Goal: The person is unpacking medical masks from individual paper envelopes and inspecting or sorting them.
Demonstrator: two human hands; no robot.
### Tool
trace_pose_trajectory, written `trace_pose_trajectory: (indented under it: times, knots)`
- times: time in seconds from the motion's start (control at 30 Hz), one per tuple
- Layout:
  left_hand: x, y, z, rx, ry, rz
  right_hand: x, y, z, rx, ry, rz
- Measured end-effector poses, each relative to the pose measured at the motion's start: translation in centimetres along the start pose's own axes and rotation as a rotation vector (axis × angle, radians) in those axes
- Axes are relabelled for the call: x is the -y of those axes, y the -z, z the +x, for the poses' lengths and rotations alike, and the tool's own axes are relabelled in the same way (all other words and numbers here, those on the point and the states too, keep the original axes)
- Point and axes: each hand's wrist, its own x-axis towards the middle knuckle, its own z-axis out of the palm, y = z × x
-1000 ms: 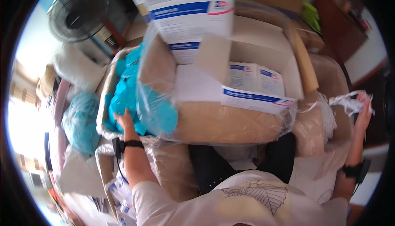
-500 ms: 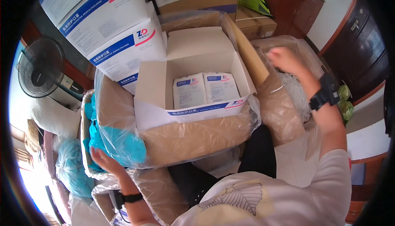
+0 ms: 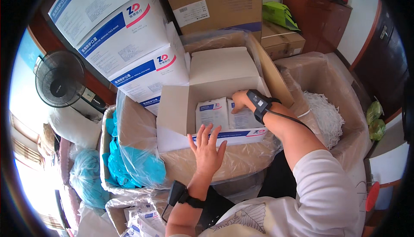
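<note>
Head view looks down on an open white carton [image 3: 215,90] with its flaps up, sitting on a large brown box wrapped in clear plastic [image 3: 207,163]. Inside the carton lie flat white packets with blue print [image 3: 212,113], side by side against the near wall. Left of it, a plastic-lined bin holds crumpled blue gloves [image 3: 129,163], and a tied clear bag of more blue material [image 3: 86,183] sits at the far left. On the right, another plastic-lined box holds white shredded paper [image 3: 324,118]. Stacked white cartons with blue bands [image 3: 125,34] and a brown cardboard box [image 3: 215,4] stand at the far side, with a black fan [image 3: 59,78] to the left.

The right hand [image 3: 240,101] reaches into the white carton from the right; its fingers rest on the right-hand packet, but whether the grip closes around it cannot be told. The left hand [image 3: 207,150] lies flat with fingers spread wide, holding nothing, its fingertips touching the near wall of the carton. Both wrists wear black bands.
</note>
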Motion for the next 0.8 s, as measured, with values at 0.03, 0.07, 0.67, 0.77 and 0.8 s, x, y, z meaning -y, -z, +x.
trace_pose_trajectory:
  times: [0.03, 0.07, 0.67, 0.77, 0.8]
  knots:
    - [-0.1, -0.2, 0.0, -0.001, 0.016, -0.003, -0.3, -0.1, 0.6, -0.006, 0.033, 0.008]
    - [0.0, -0.3, 0.0, 0.000, 0.010, -0.006, -0.9, -0.3, 1.5, -0.013, 0.065, 0.017]
    - [0.8, 0.1, -0.3, 0.003, -0.020, -0.132, -5.0, 7.2, -12.1, -0.596, 0.589, 0.655]
    - [0.8, 1.3, 0.0, -0.124, 0.057, -0.337, -3.9, 9.5, -18.7, -0.579, 0.490, 0.652]
    - [-0.1, 2.7, 0.9, -0.219, 0.027, -0.386, -3.5, 9.5, -20.8, -0.642, 0.501, 0.595]
